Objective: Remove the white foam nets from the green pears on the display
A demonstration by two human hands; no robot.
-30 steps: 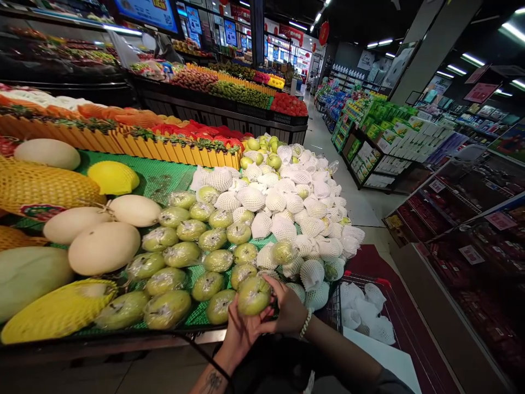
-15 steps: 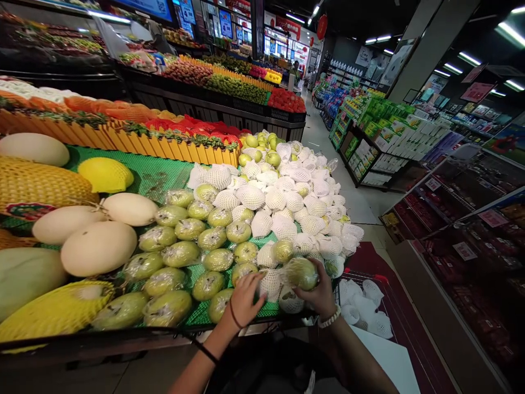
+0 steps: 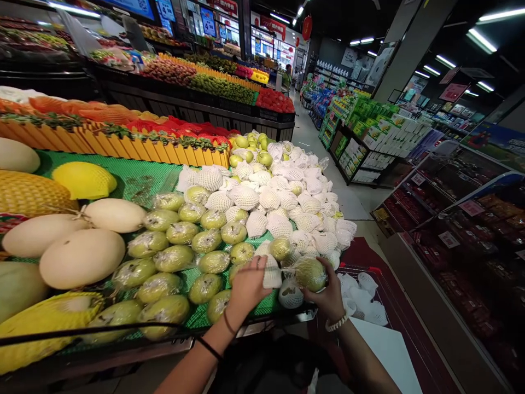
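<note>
My right hand [image 3: 326,295] grips a green pear wrapped in clear plastic film [image 3: 310,273], held just above the front edge of the fruit stand. My left hand [image 3: 246,284] is closed on a white foam net sleeve [image 3: 271,272] right beside that pear. Rows of film-wrapped green pears [image 3: 176,257] lie on the green mesh mat [image 3: 139,180] to the left. A heap of pears in white foam nets [image 3: 287,208] fills the stand's right end.
Pale melons [image 3: 82,257] and yellow netted melons [image 3: 82,179] lie at the left. A red cart [image 3: 369,273] holding loose foam nets [image 3: 361,298] stands below right. An aisle [image 3: 328,164] runs between the produce stands and packaged-goods shelves [image 3: 381,137].
The wrapped pear has gone from both hands near the front rows to my right hand alone, further right. My left hand has reached over and taken a foam net.
</note>
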